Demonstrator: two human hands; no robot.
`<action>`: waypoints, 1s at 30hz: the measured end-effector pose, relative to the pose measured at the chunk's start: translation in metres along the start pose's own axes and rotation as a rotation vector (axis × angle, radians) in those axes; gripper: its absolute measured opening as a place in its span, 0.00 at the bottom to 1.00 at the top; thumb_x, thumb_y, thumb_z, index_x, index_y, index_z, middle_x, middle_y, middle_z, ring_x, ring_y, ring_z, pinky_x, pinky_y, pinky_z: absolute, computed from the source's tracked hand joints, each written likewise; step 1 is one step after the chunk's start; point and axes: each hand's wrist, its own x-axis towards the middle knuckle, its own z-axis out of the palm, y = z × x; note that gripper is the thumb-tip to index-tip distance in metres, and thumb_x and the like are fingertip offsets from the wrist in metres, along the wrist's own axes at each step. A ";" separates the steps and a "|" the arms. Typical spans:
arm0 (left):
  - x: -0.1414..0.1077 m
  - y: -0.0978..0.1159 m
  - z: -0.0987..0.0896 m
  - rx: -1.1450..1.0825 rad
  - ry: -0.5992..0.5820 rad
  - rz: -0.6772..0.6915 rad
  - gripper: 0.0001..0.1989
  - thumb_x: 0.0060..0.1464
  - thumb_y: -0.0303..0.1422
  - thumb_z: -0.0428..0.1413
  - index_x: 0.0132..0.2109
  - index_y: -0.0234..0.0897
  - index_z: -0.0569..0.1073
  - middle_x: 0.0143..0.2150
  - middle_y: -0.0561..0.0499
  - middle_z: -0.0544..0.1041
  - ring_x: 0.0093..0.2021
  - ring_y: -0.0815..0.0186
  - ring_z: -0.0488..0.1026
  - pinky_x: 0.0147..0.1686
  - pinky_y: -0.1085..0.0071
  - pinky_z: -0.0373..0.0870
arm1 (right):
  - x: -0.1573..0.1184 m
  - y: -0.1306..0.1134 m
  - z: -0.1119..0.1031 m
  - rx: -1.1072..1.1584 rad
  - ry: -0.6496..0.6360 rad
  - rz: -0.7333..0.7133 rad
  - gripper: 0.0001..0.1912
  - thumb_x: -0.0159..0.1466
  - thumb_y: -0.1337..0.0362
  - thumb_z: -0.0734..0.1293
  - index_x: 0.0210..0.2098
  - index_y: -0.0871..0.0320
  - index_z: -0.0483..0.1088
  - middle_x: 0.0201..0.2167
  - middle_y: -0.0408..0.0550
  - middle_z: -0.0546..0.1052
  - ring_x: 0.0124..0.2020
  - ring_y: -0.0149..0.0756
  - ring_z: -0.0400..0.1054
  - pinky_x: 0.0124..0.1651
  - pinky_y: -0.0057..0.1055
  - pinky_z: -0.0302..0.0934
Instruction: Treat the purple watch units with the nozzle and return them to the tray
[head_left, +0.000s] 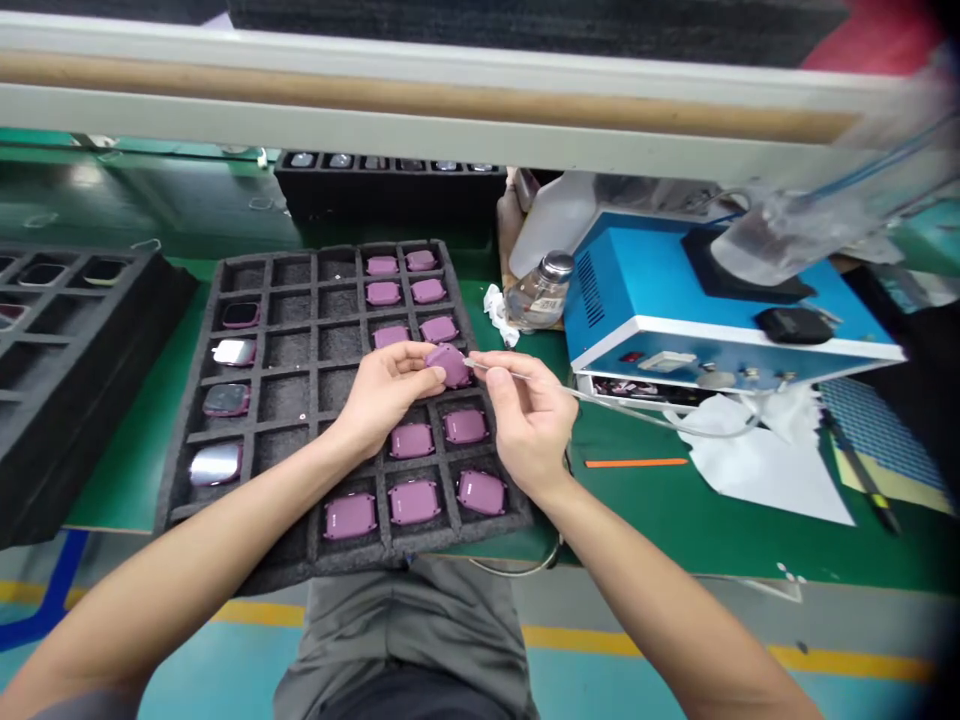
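Observation:
My left hand (390, 392) pinches a purple watch case (448, 366) between thumb and fingers, above the foam tray (289, 397). In my right hand (531, 415) is a slim pen-like tool (499, 369), its tip touching or very near the right edge of the watch case. A clear tube (637, 415) trails from this tool towards the blue box. Beneath both hands, the dark grey tray has square compartments; several purple watch cases (415, 502) lie in its right columns. Along its left column sit several pieces with glossy faces, such as a silver-faced one (216, 465).
A blue control box (675, 290) stands at the right, with a glass bottle (541, 292) beside it. White paper (757, 460) and an orange stick (636, 463) lie on the green bench. Another foam tray (67, 370) is at the left; a shelf bar (450, 110) crosses above.

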 end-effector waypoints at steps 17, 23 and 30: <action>-0.011 -0.004 0.006 -0.053 0.030 0.051 0.19 0.45 0.34 0.71 0.41 0.35 0.72 0.38 0.48 0.84 0.39 0.62 0.82 0.40 0.69 0.78 | -0.002 0.002 0.001 -0.026 0.046 0.014 0.09 0.70 0.58 0.66 0.42 0.54 0.77 0.42 0.49 0.82 0.45 0.40 0.79 0.51 0.42 0.77; -0.011 -0.004 0.007 -0.036 0.031 0.077 0.18 0.45 0.33 0.70 0.40 0.35 0.72 0.35 0.49 0.84 0.35 0.65 0.81 0.38 0.70 0.78 | -0.001 0.002 0.000 -0.040 0.033 0.007 0.09 0.70 0.59 0.66 0.42 0.54 0.78 0.42 0.49 0.82 0.45 0.40 0.79 0.51 0.42 0.77; -0.011 -0.007 0.005 -0.010 0.018 0.092 0.17 0.47 0.33 0.70 0.41 0.35 0.72 0.36 0.49 0.84 0.36 0.64 0.82 0.39 0.70 0.77 | -0.001 0.001 -0.001 -0.032 0.027 0.018 0.09 0.70 0.59 0.67 0.43 0.53 0.78 0.43 0.49 0.82 0.45 0.40 0.78 0.51 0.42 0.77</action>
